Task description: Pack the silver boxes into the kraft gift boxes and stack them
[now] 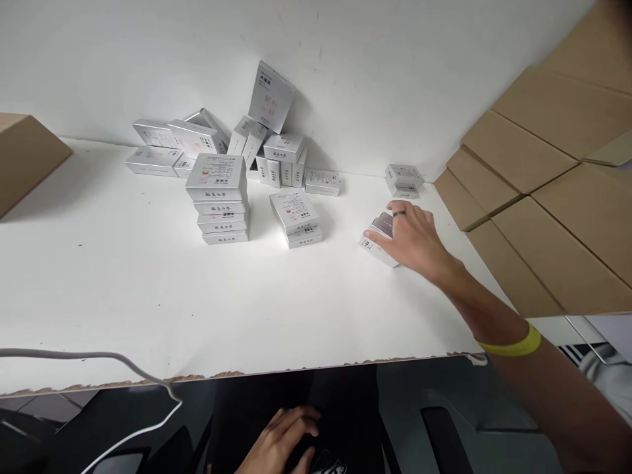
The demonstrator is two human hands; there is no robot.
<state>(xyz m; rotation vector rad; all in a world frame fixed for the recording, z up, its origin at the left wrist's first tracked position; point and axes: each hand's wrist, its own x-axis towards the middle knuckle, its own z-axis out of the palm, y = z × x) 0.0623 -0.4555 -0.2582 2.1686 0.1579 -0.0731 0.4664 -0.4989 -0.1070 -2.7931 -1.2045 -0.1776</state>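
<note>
My right hand [417, 240] is wrapped over a pair of small silver cartons [379, 247] on the white table, thumb on the near left side and fingers over the far side. Part of these cartons is hidden under the palm. Low in the view, my left hand [284, 438] rests over my lap, holding nothing, its fingers loosely bent and the thumb apart. Left of my right hand lies a short stack of silver cartons [296, 214], and behind it are a few more cartons [403, 178] near the wall.
A taller carton stack [217, 178] stands left of centre. Several cartons lie jumbled behind it, one leaning upright [270, 97] against the wall. Brown cardboard boxes [538, 151] line the right side; another brown box [29, 158] is at far left. A cable [99, 355] crosses the chipped front edge.
</note>
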